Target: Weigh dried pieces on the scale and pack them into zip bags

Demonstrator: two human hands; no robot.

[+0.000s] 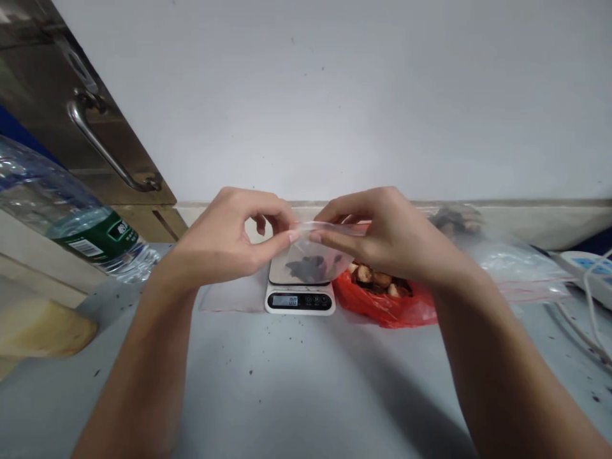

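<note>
Between thumb and fingers, my left hand (243, 233) pinches one side of the top edge of a clear zip bag (329, 237). My right hand (368, 226) pinches the same edge a little to the right. Dark pieces (308, 268) show through the plastic low in the bag, too blurred to name. Directly below is a small white digital scale (300, 305), its display reading 0.0. Whether the bag touches the scale's plate, I cannot tell. Close under my right hand lies an open red plastic bag (382, 311) with brown, mushroom-like chunks (377, 279) in it.
A water bottle (102, 236) with a green label leans in at the left, above a yellowish container (43, 325). Several clear zip bags (516, 261) lie at the right, near a white device (588, 268) with cables. Another flat bag (229, 298) extends left of the scale.
</note>
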